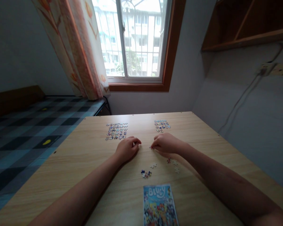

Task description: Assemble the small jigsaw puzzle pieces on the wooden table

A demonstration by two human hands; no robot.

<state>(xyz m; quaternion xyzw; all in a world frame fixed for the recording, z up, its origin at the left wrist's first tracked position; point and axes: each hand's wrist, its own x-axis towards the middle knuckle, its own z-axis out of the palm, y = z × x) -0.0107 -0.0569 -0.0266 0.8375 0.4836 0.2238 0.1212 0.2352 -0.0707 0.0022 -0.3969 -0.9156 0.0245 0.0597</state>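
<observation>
The right hand [166,144] rests on the table [85,163], fingers drawn together, a small piece [151,147] pinched at their tips and poking out to the left. The left hand [127,149] lies just beside it, curled, thumb against forefinger; whether it grips anything cannot be told. Loose pieces [146,173] lie nearer the person

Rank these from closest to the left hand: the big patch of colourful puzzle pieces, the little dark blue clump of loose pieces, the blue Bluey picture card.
From the left hand, head view:
1. Big patch of colourful puzzle pieces: just beyond the knuckles.
2. Little dark blue clump of loose pieces: nearer the person, rightward.
3. Blue Bluey picture card: farthest, closest to the person.
</observation>
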